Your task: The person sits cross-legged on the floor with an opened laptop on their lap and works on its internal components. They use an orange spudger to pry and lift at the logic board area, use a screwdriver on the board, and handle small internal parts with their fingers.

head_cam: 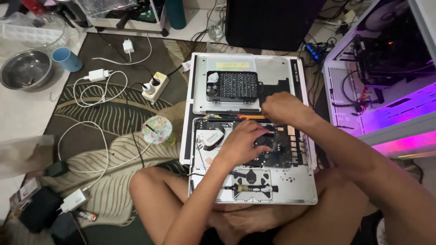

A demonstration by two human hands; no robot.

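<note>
Both hands were down on the opened laptop (254, 181), which sat on the person's lap over the patterned rug (113, 113). Left hand (243, 143) pressed fingers onto the black circuit board (277, 156), not gripping anything I could see. Right hand (281, 108) was curled near the board's top edge; can't tell what it held. Screwdriver bit case (232, 85) lay on the removed bottom cover (272, 68), small screwdriver (252, 188) on the palm rest
</note>
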